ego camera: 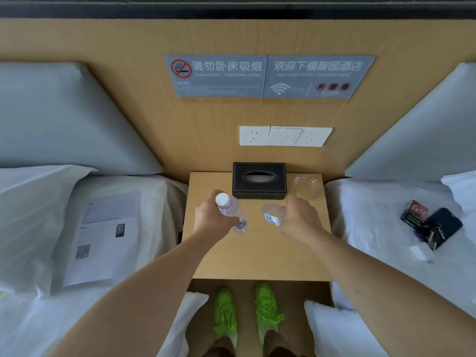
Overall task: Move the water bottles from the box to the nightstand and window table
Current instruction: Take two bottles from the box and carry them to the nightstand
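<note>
Two clear plastic water bottles are over the wooden nightstand point(257, 256). My left hand point(210, 219) grips one water bottle point(229, 206) with a white cap, tilted with the cap pointing up and away. My right hand point(300, 215) grips the second water bottle point(273, 215), which has a blue and white label; its top is hidden by my fingers. Whether the bottle bases touch the nightstand top I cannot tell. The box that held the bottles is out of view.
A black tissue box point(259, 180) and a glass ashtray point(306, 185) stand at the back of the nightstand. Beds with white linen flank it; a paper sheet point(103, 235) lies on the left bed, a phone point(443, 225) and a small packet on the right.
</note>
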A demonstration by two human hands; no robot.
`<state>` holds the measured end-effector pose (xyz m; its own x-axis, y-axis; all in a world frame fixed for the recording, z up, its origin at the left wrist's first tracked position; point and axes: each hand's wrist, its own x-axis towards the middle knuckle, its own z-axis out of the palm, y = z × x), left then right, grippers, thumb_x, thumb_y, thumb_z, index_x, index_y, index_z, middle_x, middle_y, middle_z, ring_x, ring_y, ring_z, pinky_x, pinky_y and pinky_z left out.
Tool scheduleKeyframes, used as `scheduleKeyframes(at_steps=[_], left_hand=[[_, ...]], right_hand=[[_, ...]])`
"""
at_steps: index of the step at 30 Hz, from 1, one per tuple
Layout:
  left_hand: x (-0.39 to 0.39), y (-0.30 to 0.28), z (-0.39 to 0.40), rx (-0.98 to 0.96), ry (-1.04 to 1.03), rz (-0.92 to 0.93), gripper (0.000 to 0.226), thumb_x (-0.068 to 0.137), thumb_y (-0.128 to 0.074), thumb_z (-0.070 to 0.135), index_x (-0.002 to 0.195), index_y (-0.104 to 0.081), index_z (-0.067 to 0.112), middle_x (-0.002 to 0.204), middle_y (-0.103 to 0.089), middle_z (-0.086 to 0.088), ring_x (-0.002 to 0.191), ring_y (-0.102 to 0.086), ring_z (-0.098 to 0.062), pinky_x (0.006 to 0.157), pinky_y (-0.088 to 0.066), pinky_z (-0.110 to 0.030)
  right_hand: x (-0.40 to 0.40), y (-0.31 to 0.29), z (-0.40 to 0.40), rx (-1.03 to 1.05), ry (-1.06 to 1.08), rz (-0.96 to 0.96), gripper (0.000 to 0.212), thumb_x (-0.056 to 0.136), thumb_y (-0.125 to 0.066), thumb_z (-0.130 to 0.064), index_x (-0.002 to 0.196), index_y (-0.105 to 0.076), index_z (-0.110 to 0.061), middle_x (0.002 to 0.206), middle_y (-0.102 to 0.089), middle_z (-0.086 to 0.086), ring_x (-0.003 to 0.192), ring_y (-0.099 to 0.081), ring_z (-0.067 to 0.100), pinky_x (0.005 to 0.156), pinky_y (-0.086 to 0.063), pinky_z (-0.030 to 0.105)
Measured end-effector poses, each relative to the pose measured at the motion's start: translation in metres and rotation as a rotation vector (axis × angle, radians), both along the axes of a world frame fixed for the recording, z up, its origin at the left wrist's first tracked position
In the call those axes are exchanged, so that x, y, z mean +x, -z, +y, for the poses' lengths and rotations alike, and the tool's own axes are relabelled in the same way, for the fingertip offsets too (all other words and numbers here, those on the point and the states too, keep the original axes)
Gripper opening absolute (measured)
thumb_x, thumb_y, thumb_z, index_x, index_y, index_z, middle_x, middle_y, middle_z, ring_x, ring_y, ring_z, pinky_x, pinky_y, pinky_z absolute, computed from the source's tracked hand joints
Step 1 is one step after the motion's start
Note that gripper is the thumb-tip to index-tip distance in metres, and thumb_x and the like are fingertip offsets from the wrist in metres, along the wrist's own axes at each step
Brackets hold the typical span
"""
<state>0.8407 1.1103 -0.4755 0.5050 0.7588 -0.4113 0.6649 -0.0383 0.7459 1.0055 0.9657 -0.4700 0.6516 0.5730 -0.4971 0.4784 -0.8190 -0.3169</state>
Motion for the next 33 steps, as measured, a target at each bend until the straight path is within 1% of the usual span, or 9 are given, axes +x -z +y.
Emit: scheduleKeyframes(at_steps=[2, 4, 8, 10, 14, 17, 20, 28, 33], left_hand=[[0.008, 0.014, 0.002, 0.023, 0.036, 0.020, 0.045, 0.072, -0.082, 0.014, 0.104, -0.056, 0.033, 0.091, -0.064, 0.012, 0.079, -0.060, -0.008, 0.045, -0.038, -0.008], [0.014, 0.028, 0.004, 0.033, 0.079, 0.046, 0.055, 0.072, -0.083, 0.012, 0.107, -0.050, 0.037, 0.091, -0.060, 0.013, 0.080, -0.057, -0.008, 0.043, -0.038, -0.009], [0.026, 0.056, 0.012, 0.031, 0.136, 0.090, 0.060, 0.070, -0.085, 0.007, 0.112, -0.052, 0.034, 0.092, -0.058, 0.009, 0.089, -0.057, -0.017, 0.061, -0.044, -0.024], [0.032, 0.068, 0.017, 0.037, 0.153, 0.084, 0.059, 0.068, -0.084, 0.003, 0.113, -0.056, 0.029, 0.092, -0.057, 0.011, 0.090, -0.058, -0.020, 0.062, -0.046, -0.025], [0.045, 0.087, 0.024, 0.094, 0.177, 0.054, 0.059, 0.066, -0.082, -0.004, 0.116, -0.064, 0.021, 0.107, -0.051, 0.007, 0.094, -0.056, -0.023, 0.072, -0.051, -0.031], [0.053, 0.097, 0.027, 0.135, 0.183, 0.060, 0.057, 0.067, -0.079, -0.006, 0.116, -0.066, 0.020, 0.108, -0.054, 0.007, 0.092, -0.056, -0.022, 0.076, -0.053, -0.032], [0.061, 0.106, 0.030, 0.136, 0.172, 0.053, 0.058, 0.068, -0.077, -0.007, 0.118, -0.067, 0.020, 0.112, -0.058, 0.005, 0.095, -0.059, -0.022, 0.079, -0.055, -0.034], [0.076, 0.122, 0.032, 0.180, 0.191, 0.042, 0.058, 0.072, -0.070, -0.010, 0.123, -0.067, 0.017, 0.121, -0.062, -0.002, 0.092, -0.058, -0.021, 0.077, -0.055, -0.033], [0.075, 0.127, 0.039, 0.188, 0.176, 0.030, 0.056, 0.073, -0.072, -0.007, 0.123, -0.067, 0.016, 0.121, -0.062, -0.001, 0.093, -0.060, -0.021, 0.077, -0.054, -0.032]], right_hand=[[0.010, 0.014, 0.009, 0.056, -0.052, -0.036, 0.043, 0.078, -0.077, -0.006, 0.114, -0.054, -0.012, 0.104, -0.063, 0.005, 0.081, -0.053, 0.023, 0.062, -0.040, 0.029], [0.015, 0.027, 0.018, 0.106, -0.078, -0.020, 0.044, 0.077, -0.074, -0.003, 0.117, -0.060, -0.011, 0.101, -0.060, 0.001, 0.085, -0.053, 0.023, 0.066, -0.043, 0.030], [0.016, 0.047, 0.030, 0.165, -0.099, -0.001, 0.050, 0.079, -0.072, -0.002, 0.126, -0.057, -0.009, 0.099, -0.062, 0.004, 0.093, -0.060, 0.029, 0.073, -0.051, 0.037], [0.017, 0.057, 0.033, 0.196, -0.107, 0.006, 0.054, 0.078, -0.075, -0.003, 0.129, -0.056, -0.008, 0.097, -0.061, 0.003, 0.093, -0.061, 0.030, 0.074, -0.050, 0.036], [0.024, 0.075, 0.044, 0.193, -0.104, 0.019, 0.062, 0.078, -0.077, -0.002, 0.134, -0.053, -0.011, 0.116, -0.066, 0.009, 0.102, -0.061, 0.030, 0.077, -0.046, 0.033], [0.024, 0.085, 0.053, 0.196, -0.124, 0.014, 0.065, 0.078, -0.076, 0.001, 0.137, -0.050, -0.011, 0.116, -0.067, 0.009, 0.101, -0.063, 0.031, 0.079, -0.051, 0.038], [0.025, 0.094, 0.060, 0.205, -0.135, -0.015, 0.063, 0.080, -0.074, 0.000, 0.137, -0.050, -0.011, 0.115, -0.068, 0.011, 0.099, -0.064, 0.033, 0.077, -0.052, 0.040], [0.024, 0.107, 0.077, 0.320, -0.027, 0.000, 0.050, 0.079, -0.074, -0.004, 0.127, -0.059, -0.006, 0.113, -0.071, 0.008, 0.095, -0.064, 0.032, 0.070, -0.037, 0.030], [0.022, 0.111, 0.083, 0.361, 0.001, 0.016, 0.046, 0.076, -0.079, -0.004, 0.118, -0.062, -0.007, 0.106, -0.070, 0.007, 0.090, -0.062, 0.030, 0.068, -0.040, 0.032]])
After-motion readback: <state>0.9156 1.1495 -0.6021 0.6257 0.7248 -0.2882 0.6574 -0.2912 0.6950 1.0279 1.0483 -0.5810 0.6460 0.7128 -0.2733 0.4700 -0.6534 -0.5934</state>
